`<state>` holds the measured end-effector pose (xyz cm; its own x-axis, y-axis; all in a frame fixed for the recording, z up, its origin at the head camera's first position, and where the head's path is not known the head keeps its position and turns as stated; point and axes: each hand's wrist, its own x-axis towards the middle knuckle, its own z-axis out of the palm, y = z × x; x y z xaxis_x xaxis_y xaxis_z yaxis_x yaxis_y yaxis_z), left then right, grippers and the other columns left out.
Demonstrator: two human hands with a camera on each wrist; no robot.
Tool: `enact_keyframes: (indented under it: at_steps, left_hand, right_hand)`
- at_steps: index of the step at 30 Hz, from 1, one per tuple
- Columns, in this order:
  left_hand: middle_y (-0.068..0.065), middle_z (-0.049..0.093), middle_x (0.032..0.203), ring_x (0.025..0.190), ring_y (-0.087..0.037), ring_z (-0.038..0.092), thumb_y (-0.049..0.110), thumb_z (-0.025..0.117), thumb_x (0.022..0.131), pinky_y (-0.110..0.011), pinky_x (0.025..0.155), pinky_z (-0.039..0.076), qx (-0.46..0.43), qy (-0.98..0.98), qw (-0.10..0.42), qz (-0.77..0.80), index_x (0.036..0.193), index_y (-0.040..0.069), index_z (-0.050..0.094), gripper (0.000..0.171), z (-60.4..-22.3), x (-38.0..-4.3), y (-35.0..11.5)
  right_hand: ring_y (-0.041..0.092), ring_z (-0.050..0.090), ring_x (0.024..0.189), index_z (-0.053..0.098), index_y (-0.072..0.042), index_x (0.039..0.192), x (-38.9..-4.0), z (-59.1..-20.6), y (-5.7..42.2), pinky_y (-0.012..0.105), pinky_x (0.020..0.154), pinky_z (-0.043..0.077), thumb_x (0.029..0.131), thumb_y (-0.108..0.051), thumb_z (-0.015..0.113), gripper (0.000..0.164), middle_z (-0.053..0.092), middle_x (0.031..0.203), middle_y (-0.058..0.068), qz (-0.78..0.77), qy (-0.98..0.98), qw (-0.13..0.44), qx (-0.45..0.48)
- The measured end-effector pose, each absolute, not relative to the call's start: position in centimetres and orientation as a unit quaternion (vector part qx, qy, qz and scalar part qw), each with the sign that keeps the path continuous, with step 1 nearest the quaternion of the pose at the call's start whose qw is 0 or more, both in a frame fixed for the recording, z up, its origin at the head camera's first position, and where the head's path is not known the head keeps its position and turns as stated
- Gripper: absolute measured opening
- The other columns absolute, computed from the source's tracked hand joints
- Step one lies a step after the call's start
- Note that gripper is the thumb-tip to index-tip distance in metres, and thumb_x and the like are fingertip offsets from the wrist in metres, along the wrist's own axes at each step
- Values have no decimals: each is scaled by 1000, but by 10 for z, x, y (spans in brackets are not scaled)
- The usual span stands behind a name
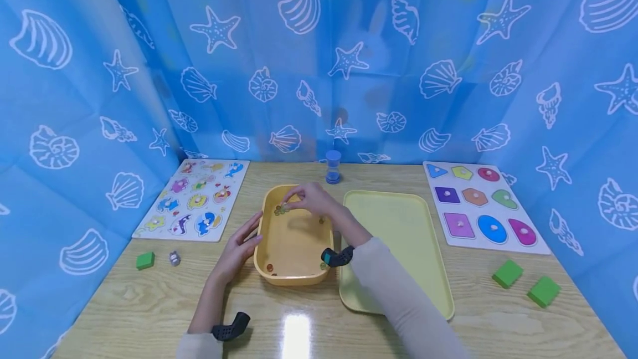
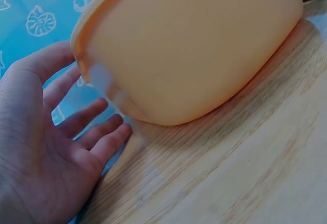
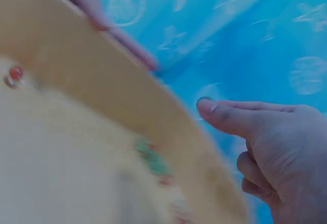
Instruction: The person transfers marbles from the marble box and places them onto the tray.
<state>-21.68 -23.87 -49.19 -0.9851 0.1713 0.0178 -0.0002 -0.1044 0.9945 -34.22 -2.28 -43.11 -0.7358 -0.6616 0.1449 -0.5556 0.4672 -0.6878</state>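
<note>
An orange basin (image 1: 294, 248) stands on the wooden table, with small round beads near its corners. Some, green and reddish, cluster at the far left (image 1: 279, 211); a red bead (image 3: 16, 72) shows in the right wrist view. My left hand (image 1: 238, 254) rests against the basin's left rim, its fingers loosely spread in the left wrist view. Over the far part of the basin is my right hand (image 1: 311, 199). Its thumb and forefinger (image 3: 230, 116) meet at the tips and seem to pinch a tiny bead, mostly hidden by the fingers.
A pale yellow tray (image 1: 418, 254) lies right of the basin, under the right forearm. Behind stands a blue sand timer (image 1: 333, 167). Puzzle boards lie at left (image 1: 194, 201) and right (image 1: 485, 206). Green blocks (image 1: 508, 274) and a small grey figure (image 1: 174, 259) sit nearer.
</note>
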Motion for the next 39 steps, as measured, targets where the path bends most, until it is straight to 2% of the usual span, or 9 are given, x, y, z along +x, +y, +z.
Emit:
enact_keyframes:
  at_steps: [3,9,13,18,27,32,35,39]
  left_hand:
    - [-10,21,147,126,-32,34,11,49,90,-32,90,46,62,651,71,753,141,22,30,55,-491,-217,-235]
    - [-13,18,147,125,-36,34,9,51,88,-33,88,47,75,637,86,762,141,19,28,59,-489,-215,-232]
    - [-13,16,147,123,-35,36,8,52,88,-32,86,49,79,638,90,761,142,18,28,60,-489,-211,-232]
    - [-13,16,147,122,-32,40,9,54,86,-34,85,49,80,643,93,756,142,18,27,62,-489,-206,-231]
    - [-13,15,148,119,-35,43,11,57,86,-36,82,50,94,651,114,745,142,21,26,65,-488,-204,-229]
    - [-9,15,148,122,-34,40,12,58,86,-33,81,50,88,649,137,743,142,26,27,66,-487,-205,-231]
    - [-9,14,148,123,-34,39,13,58,86,-32,81,50,86,651,144,740,141,28,27,65,-487,-205,-232]
    - [-9,14,148,120,-33,43,14,58,86,-32,81,50,85,657,142,736,141,28,27,65,-487,-204,-233]
  right_hand:
    - [12,25,45,70,-20,94,-341,-418,16,23,43,24,79,-32,67,20,27,49,-2,-391,857,31,-335]
    - [11,21,45,70,-17,94,-341,-427,105,24,43,21,78,-32,67,22,24,49,-4,-383,878,-38,-284]
    - [10,21,45,70,-17,92,-337,-450,152,24,41,21,79,-33,66,21,25,49,-5,-350,904,-39,-242]
    - [9,23,46,71,-15,93,-332,-473,185,23,42,22,78,-31,68,22,27,49,-6,-316,922,-39,-219]
    - [11,25,46,70,-14,98,-332,-487,201,24,43,25,80,-28,66,23,29,49,-5,-313,931,-26,-186]
    - [10,23,46,69,-13,102,-334,-479,198,24,42,24,79,-27,67,26,27,48,-5,-324,924,-50,-198]
    - [11,23,45,69,-14,102,-334,-466,182,25,41,23,80,-24,67,24,28,49,-4,-348,910,-65,-216]
    - [12,24,45,69,-16,100,-333,-440,136,25,41,23,80,-25,66,22,28,49,-3,-378,890,-55,-251]
